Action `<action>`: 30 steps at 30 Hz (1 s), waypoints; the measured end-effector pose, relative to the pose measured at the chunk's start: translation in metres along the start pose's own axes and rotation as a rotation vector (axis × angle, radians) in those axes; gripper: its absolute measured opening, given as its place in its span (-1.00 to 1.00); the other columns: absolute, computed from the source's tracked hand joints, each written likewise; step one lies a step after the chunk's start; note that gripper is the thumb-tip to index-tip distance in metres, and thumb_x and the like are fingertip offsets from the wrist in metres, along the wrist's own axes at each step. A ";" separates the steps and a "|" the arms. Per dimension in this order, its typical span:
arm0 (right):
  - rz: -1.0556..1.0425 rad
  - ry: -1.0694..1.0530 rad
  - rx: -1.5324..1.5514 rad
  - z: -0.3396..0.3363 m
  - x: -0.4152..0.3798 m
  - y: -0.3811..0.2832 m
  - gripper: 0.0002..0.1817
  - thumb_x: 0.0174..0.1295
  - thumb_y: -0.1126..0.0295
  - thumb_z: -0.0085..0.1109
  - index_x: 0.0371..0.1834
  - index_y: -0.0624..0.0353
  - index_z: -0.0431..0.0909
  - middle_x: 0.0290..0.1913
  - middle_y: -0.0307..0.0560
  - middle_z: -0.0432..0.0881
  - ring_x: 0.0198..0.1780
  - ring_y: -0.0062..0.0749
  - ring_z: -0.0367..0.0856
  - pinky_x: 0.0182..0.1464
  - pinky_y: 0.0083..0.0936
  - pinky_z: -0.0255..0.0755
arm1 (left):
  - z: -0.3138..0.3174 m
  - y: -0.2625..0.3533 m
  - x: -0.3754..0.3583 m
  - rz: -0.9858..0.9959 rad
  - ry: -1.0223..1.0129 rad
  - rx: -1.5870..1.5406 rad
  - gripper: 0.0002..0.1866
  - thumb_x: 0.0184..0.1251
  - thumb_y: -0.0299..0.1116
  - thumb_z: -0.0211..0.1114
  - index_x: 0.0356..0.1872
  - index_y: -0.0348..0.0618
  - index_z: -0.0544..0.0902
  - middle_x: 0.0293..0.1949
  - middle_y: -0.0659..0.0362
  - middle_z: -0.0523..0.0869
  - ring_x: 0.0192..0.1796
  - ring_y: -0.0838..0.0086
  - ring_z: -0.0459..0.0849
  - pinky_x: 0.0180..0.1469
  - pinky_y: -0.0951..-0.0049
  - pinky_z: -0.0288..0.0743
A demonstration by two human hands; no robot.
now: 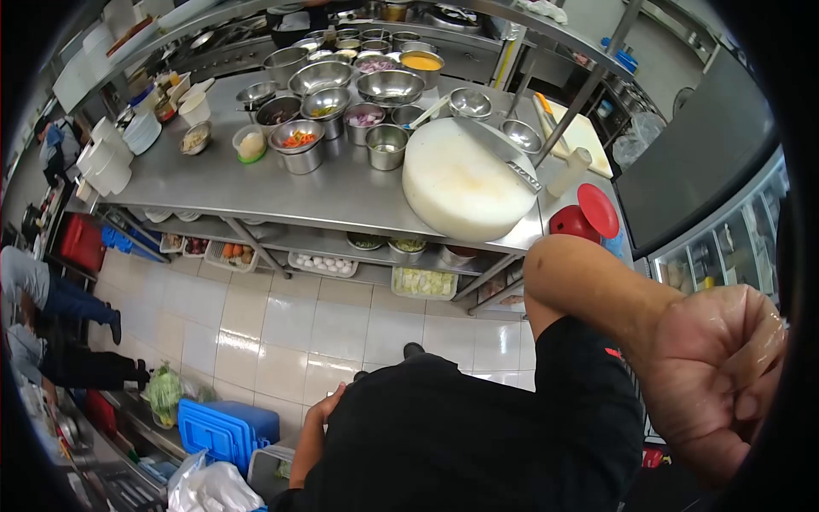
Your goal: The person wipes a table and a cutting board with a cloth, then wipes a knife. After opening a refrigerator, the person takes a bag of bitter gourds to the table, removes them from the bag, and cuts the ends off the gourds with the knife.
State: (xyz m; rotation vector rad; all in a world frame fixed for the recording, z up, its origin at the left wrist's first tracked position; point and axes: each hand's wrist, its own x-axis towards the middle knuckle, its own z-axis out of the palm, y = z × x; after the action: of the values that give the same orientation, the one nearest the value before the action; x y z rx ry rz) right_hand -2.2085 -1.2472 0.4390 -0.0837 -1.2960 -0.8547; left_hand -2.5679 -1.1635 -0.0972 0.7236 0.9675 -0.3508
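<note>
My right hand [717,375] is raised close to the camera at the right edge. Its skin looks wet, and the fingers curl in toward the palm. Whatever they may hold is hidden at the dark rim of the view. Low beside my body, my left hand [327,404] rests near the hip of my black shirt, its fingers mostly hidden. In front of me a thick round white chopping block [461,183] sits on the steel counter [341,200]. A cleaver [503,154] lies across the block's far right part.
Steel bowls [320,78] of cut vegetables crowd the counter. A squeeze bottle [570,172] and red container [576,224] stand right of the block. Egg tray [322,264] is on the lower shelf. Blue cooler [223,431] stands behind left. Co-workers [51,294] are at left; a glass-front fridge [725,247] at right.
</note>
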 end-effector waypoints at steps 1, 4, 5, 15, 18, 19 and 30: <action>0.001 -0.006 0.003 0.001 -0.001 -0.001 -0.84 0.30 0.14 0.09 -0.34 -0.15 0.61 -0.45 -0.58 0.52 -0.51 -0.86 0.34 -0.64 -0.91 0.17 | 0.027 0.028 -0.036 0.092 0.070 0.067 -0.12 0.37 0.41 -0.25 0.35 -0.20 0.37 0.26 0.02 0.51 0.21 0.26 0.53 0.25 0.31 0.41; 0.006 -0.018 0.028 0.005 -0.007 -0.004 -0.85 0.32 0.15 0.08 -0.31 -0.14 0.60 -0.43 -0.56 0.52 -0.50 -0.86 0.36 -0.65 -0.91 0.18 | -0.016 -0.003 0.024 0.073 0.031 0.026 -0.14 0.38 0.40 -0.25 0.34 -0.18 0.39 0.23 0.03 0.55 0.22 0.29 0.52 0.25 0.32 0.40; 0.011 -0.022 0.031 0.008 -0.010 -0.004 -0.85 0.32 0.15 0.08 -0.31 -0.13 0.60 -0.43 -0.56 0.53 -0.49 -0.86 0.36 -0.65 -0.91 0.19 | -0.041 -0.025 0.060 0.013 -0.019 -0.024 -0.14 0.38 0.40 -0.25 0.34 -0.17 0.39 0.23 0.04 0.55 0.23 0.30 0.51 0.26 0.32 0.39; 0.099 -0.117 0.098 0.031 -0.029 -0.015 -0.84 0.38 0.16 0.05 -0.22 -0.09 0.57 -0.35 -0.52 0.55 -0.44 -0.85 0.40 -0.65 -0.91 0.23 | -0.061 -0.041 0.076 0.108 -0.105 -0.052 -0.12 0.35 0.42 -0.23 0.31 -0.19 0.43 0.23 0.06 0.56 0.20 0.32 0.54 0.24 0.33 0.42; 0.119 -0.160 0.116 0.050 -0.031 -0.019 -0.84 0.40 0.17 0.04 -0.19 -0.07 0.56 -0.33 -0.51 0.56 -0.43 -0.84 0.41 -0.65 -0.91 0.24 | -0.057 -0.037 0.055 0.060 -0.107 -0.140 -0.12 0.36 0.42 -0.20 0.34 -0.21 0.40 0.26 0.04 0.52 0.27 0.32 0.48 0.26 0.34 0.40; 0.121 -0.176 0.123 0.056 -0.031 -0.019 -0.84 0.40 0.17 0.04 -0.18 -0.07 0.55 -0.32 -0.50 0.57 -0.42 -0.84 0.42 -0.65 -0.91 0.25 | -0.062 -0.044 0.058 0.067 -0.102 -0.149 -0.12 0.36 0.42 -0.20 0.34 -0.21 0.40 0.26 0.04 0.52 0.27 0.32 0.48 0.26 0.34 0.40; 0.248 0.210 0.427 0.124 -0.092 -0.008 -0.80 0.20 0.17 0.21 -0.42 0.02 0.64 -0.47 -0.41 0.51 -0.62 -0.75 0.33 -0.70 -0.84 0.14 | -0.080 -0.071 0.026 -0.067 -0.073 -0.244 -0.04 0.29 0.48 -0.21 0.43 -0.16 0.25 0.32 0.01 0.45 0.30 0.26 0.44 0.31 0.32 0.36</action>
State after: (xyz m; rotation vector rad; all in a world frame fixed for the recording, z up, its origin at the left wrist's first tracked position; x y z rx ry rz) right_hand -2.3146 -1.1444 0.3953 0.1768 -1.2137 -0.3537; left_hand -2.6446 -1.1578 -0.1763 0.4542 0.9472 -0.3094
